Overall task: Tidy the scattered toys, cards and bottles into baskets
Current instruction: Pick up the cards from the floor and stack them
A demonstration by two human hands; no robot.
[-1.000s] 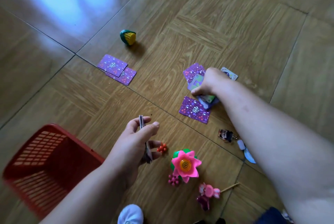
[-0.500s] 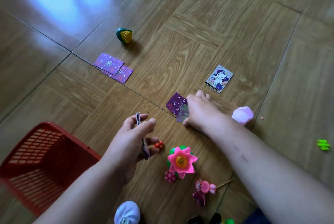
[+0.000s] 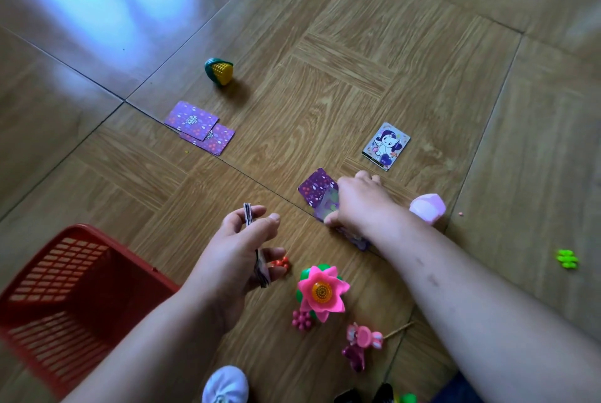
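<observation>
Cards, part-collected: the left hand (image 3: 234, 253) is pinching a thin stack of cards (image 3: 261, 269) edge-up in a closed grip beside the red basket (image 3: 58, 272), while the right hand (image 3: 357, 204) is curling its grip over loose purple cards (image 3: 317, 189) on the floor. Outstanding, in my judgement, most of the task: the basket is showing nothing inside, and a purple pair (image 3: 198, 128), a picture card (image 3: 386, 145), a corn toy (image 3: 219, 71) and a pink flower (image 3: 322, 292) are lying scattered.

- The top purple card (image 3: 192, 119) of the overlapping pair on the floor (image 3: 325, 93) carries a white logo with lettering, too blurred to read.
- The face-up cartoon card (image 3: 386, 145) has a dark strip of small print along its lower edge, also illegible.
- Nothing else shows any writing.
</observation>
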